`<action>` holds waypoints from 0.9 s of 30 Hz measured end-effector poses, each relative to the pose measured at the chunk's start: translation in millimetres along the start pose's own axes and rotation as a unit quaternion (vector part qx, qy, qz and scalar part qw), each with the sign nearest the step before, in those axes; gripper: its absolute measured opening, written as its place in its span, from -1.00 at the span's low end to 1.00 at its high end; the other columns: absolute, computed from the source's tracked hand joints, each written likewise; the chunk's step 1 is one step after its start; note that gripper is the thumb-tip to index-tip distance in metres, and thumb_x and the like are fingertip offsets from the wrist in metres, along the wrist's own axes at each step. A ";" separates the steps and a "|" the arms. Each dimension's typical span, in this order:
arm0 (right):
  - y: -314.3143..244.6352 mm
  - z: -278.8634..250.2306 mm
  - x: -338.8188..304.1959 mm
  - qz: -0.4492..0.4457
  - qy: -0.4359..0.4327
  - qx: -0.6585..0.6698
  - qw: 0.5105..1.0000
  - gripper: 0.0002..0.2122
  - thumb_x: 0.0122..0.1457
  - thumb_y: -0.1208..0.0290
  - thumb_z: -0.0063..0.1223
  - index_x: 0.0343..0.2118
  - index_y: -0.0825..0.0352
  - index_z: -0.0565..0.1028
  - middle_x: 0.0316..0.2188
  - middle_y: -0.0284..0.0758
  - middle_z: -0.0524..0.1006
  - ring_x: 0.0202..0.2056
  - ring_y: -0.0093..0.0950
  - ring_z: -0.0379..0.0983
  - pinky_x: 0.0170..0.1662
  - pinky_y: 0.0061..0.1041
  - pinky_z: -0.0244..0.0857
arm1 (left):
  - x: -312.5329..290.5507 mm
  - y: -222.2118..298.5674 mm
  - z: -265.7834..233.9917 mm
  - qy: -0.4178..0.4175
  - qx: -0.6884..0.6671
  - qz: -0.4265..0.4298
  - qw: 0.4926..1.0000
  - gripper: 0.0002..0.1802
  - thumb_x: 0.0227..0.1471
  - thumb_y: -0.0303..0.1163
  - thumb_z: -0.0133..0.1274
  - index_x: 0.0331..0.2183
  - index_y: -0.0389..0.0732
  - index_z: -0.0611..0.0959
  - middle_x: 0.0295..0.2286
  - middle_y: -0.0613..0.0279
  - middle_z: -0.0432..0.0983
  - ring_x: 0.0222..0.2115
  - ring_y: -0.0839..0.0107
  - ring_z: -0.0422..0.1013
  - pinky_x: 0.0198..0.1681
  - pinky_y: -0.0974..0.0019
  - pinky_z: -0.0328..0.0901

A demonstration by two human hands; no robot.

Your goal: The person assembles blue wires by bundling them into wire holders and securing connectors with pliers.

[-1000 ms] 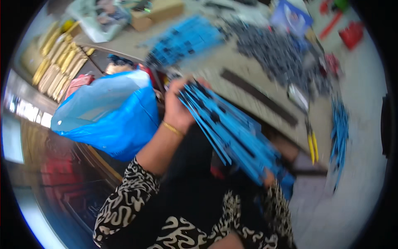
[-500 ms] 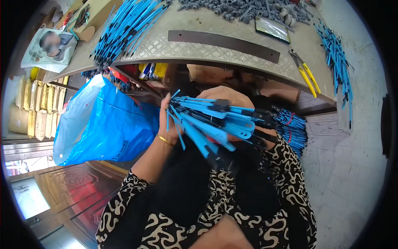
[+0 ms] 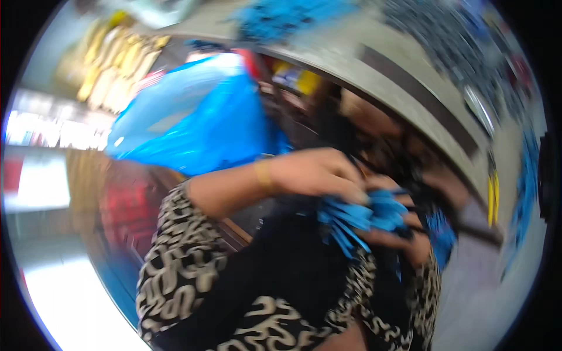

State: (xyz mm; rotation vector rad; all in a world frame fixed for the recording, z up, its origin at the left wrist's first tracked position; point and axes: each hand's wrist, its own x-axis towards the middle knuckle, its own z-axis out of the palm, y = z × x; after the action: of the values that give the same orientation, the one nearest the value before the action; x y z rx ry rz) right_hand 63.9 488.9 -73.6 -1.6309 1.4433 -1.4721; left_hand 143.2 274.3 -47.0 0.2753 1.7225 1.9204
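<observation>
A bundle of thin blue strips [image 3: 387, 210] is held between my hands in front of my chest. My left hand [image 3: 319, 172] reaches across from the left, its fingers closed on the strips' near side. Around the right side of the bundle wraps my right hand [image 3: 414, 237], fingers curled over it. The strips' loose ends fan down toward my black front. Motion blur hides the fingertips, and the black ends of the strips cannot be made out.
A large open blue plastic bag [image 3: 205, 134] stands left of my arms. The worktable [image 3: 336, 50] ahead carries blue strips [image 3: 287, 17], a dark flat bar [image 3: 418, 96], grey fittings [image 3: 451, 44] and yellow-handled pliers [image 3: 493, 193]. Another blue bundle [image 3: 443, 237] lies low at right.
The view has swung, so the table and bag appear tilted. My left hand has come over to the right across the bundle. The strips, spread before, are now gathered between both hands.
</observation>
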 end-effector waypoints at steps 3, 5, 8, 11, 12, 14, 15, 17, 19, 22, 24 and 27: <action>-10.4 8.3 3.2 0.210 0.096 0.137 0.963 -0.23 -0.12 0.11 0.17 0.10 0.32 0.01 -0.17 -0.23 0.38 -0.17 -0.34 0.36 -0.04 -0.38 0.20 | 1.3 6.4 7.4 0.076 0.011 0.014 0.997 -0.73 -0.05 -0.29 0.04 -0.42 -0.33 0.62 -0.55 0.31 0.50 -0.52 0.60 0.34 -0.40 0.45 0.26; -9.0 13.8 1.6 0.286 0.242 0.452 0.810 -0.14 -0.04 0.04 0.11 0.18 0.34 -0.15 -0.09 -0.17 0.36 -0.09 -0.28 0.33 0.06 -0.29 0.14 | -1.4 2.6 4.3 0.115 -0.012 0.003 0.993 -0.74 -0.07 -0.30 0.07 -0.41 -0.32 0.63 -0.54 0.33 0.50 -0.51 0.60 0.34 -0.40 0.47 0.26; 25.1 18.4 -10.4 0.126 0.220 0.536 0.806 -0.22 0.06 0.02 -0.05 0.19 0.34 -0.16 -0.05 -0.14 0.32 -0.06 -0.27 0.31 0.08 -0.28 0.12 | 1.1 -8.0 -7.7 0.125 -0.183 0.004 0.975 -0.76 -0.08 -0.31 0.08 -0.42 -0.30 0.64 -0.53 0.33 0.51 -0.48 0.61 0.35 -0.36 0.49 0.26; 73.6 24.4 -43.7 0.198 0.226 0.347 0.888 -0.34 0.07 0.15 -0.01 0.15 0.32 -0.03 -0.04 -0.14 0.30 -0.06 -0.31 0.31 0.06 -0.33 0.16 | 5.3 -19.9 -16.8 0.125 -0.220 0.001 0.967 -0.77 -0.07 -0.32 0.07 -0.42 -0.28 0.64 -0.54 0.34 0.50 -0.48 0.61 0.35 -0.36 0.49 0.25; 86.7 25.5 -53.8 0.222 0.238 0.297 0.898 -0.36 0.07 0.18 0.01 0.14 0.31 0.01 -0.04 -0.14 0.30 -0.07 -0.32 0.32 0.05 -0.35 0.17 | 6.6 -23.0 -18.6 0.125 -0.235 0.003 0.964 -0.78 -0.07 -0.32 0.06 -0.43 -0.28 0.64 -0.54 0.35 0.50 -0.48 0.61 0.35 -0.36 0.50 0.25; 104.9 29.4 -65.9 0.233 0.178 0.071 0.954 -0.38 0.07 0.16 0.01 0.12 0.32 0.05 -0.03 -0.16 0.28 -0.07 -0.37 0.31 0.02 -0.39 0.20 | 10.2 -26.8 -20.9 0.107 -0.228 0.000 0.968 -0.78 -0.07 -0.32 0.05 -0.43 -0.28 0.64 -0.54 0.35 0.50 -0.49 0.61 0.35 -0.35 0.50 0.25; 108.2 31.6 -68.1 0.209 0.102 -0.107 0.967 -0.38 0.07 0.10 -0.02 0.11 0.33 0.05 -0.01 -0.18 0.26 -0.06 -0.40 0.30 0.00 -0.42 0.21 | 11.6 -27.6 -21.6 0.088 -0.217 0.004 0.972 -0.78 -0.06 -0.33 0.05 -0.43 -0.28 0.63 -0.54 0.36 0.49 -0.49 0.61 0.35 -0.35 0.50 0.25; 106.4 34.3 -62.2 0.174 0.024 -0.282 0.943 -0.37 0.08 0.04 -0.05 0.10 0.34 0.06 0.01 -0.20 0.24 -0.06 -0.44 0.29 -0.02 -0.45 0.23 | 13.0 -28.1 -22.5 0.070 -0.205 0.009 0.976 -0.79 -0.06 -0.33 0.04 -0.43 -0.28 0.63 -0.54 0.36 0.49 -0.50 0.61 0.34 -0.35 0.51 0.24; 95.8 36.6 -49.7 0.261 0.165 0.041 0.950 -0.48 0.07 0.07 -0.03 -0.01 0.31 0.18 -0.08 -0.23 0.31 -0.14 -0.50 0.32 -0.08 -0.49 0.25 | 13.1 -27.5 -22.5 0.051 -0.196 0.013 0.979 -0.79 -0.06 -0.34 0.03 -0.42 -0.28 0.63 -0.53 0.36 0.49 -0.51 0.62 0.34 -0.35 0.51 0.24; 84.3 32.9 -29.0 0.312 0.171 0.180 0.917 -0.58 0.07 0.11 -0.02 -0.11 0.29 0.28 -0.18 -0.26 0.36 -0.22 -0.53 0.35 -0.13 -0.52 0.28 | 12.0 -25.6 -25.5 0.043 -0.186 0.015 0.982 -0.78 -0.06 -0.33 0.03 -0.40 -0.28 0.63 -0.51 0.34 0.49 -0.50 0.60 0.34 -0.33 0.49 0.24; 84.2 31.6 -21.6 0.346 0.090 0.138 0.924 -0.65 0.07 0.15 -0.01 -0.18 0.28 0.34 -0.26 -0.29 0.39 -0.28 -0.54 0.35 -0.17 -0.52 0.29 | 12.8 -23.9 -27.3 0.045 -0.174 0.010 0.984 -0.76 -0.06 -0.33 0.03 -0.37 -0.28 0.63 -0.48 0.31 0.50 -0.48 0.57 0.35 -0.31 0.46 0.25; 86.5 27.5 -21.6 0.448 0.005 0.169 0.878 -0.72 0.02 0.26 0.07 -0.23 0.27 0.39 -0.34 -0.33 0.42 -0.30 -0.53 0.37 -0.21 -0.51 0.31 | 13.5 -20.7 -29.8 0.073 -0.134 0.034 0.988 -0.74 -0.09 -0.34 0.05 -0.33 -0.28 0.62 -0.43 0.25 0.53 -0.43 0.50 0.43 -0.30 0.46 0.31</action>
State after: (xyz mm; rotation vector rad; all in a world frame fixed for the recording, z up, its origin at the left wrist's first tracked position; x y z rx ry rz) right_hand 61.0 474.5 -165.8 -0.5734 1.5178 -1.0699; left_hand 122.7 256.6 -74.6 0.0954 1.5356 2.2422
